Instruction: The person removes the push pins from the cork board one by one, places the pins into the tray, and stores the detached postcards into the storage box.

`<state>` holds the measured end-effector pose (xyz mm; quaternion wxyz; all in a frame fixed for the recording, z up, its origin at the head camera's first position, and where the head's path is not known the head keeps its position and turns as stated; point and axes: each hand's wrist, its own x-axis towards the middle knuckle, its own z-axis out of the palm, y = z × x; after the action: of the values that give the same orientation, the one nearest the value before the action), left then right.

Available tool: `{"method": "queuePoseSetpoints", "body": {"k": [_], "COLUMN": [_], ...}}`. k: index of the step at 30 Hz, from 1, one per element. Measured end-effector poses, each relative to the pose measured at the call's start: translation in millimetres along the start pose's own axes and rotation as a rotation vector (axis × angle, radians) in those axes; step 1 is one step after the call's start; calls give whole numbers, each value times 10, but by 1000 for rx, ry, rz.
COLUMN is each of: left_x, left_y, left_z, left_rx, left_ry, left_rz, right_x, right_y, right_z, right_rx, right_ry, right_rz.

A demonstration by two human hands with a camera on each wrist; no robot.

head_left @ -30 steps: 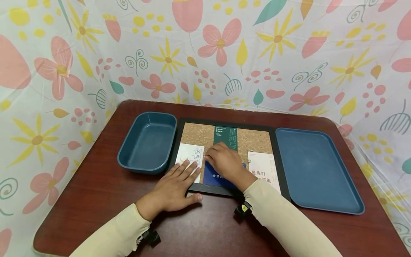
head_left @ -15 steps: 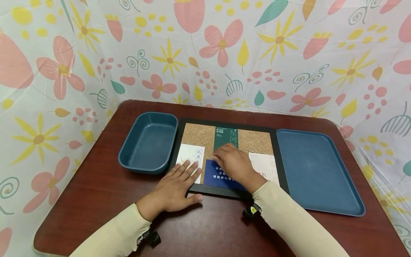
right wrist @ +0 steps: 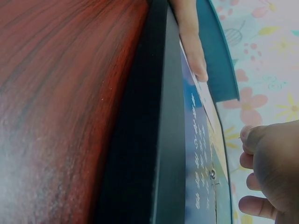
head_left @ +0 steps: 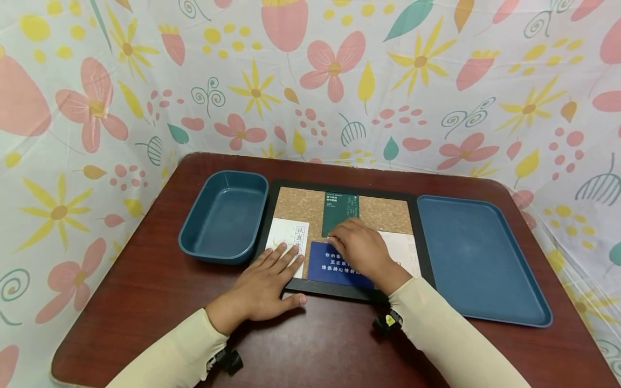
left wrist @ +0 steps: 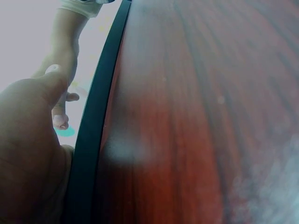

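While the left hand [head_left: 262, 288] is lying flat, slightly fanned fingers pressing the white card [head_left: 286, 230], the right hand [head_left: 364, 248] is curling by the top edge of the oblong blue card [head_left: 335, 272], thumb and fingertip drawing close; whether they're pinching anything, we can't tell. Both cards are resting on the board [head_left: 385, 213], its speckled cork showing inside a flat black frame [head_left: 315, 287]. Further up, the narrow green card [head_left: 339, 210] is lying lengthwise, and a pale card [head_left: 402, 245] is partly hiding behind the right hand. One tiny, shiny pin [right wrist: 212, 174] is gleaming near the blue card's edge. Left, a deep round-cornered tub [head_left: 220, 215] is flanking the board; right, a shallow matte tray [head_left: 475, 253], all sitting on reddish wood-grained table [head_left: 145, 302].
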<state>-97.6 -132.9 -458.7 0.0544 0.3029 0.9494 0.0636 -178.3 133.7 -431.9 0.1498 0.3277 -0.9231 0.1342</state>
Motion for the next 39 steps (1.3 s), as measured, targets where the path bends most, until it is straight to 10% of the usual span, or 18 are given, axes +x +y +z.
{"method": "queuePoseSetpoints", "body": {"k": [39], "left_x": [-10], "left_y": [-5], "left_z": [-5], "left_rx": [-19], "left_ry": [-1], "left_rz": [4], "right_x": [-235], "right_y": [157], "right_z": [-157], "right_rx": [-22], "right_ry": [28], "right_rz": [65]}}
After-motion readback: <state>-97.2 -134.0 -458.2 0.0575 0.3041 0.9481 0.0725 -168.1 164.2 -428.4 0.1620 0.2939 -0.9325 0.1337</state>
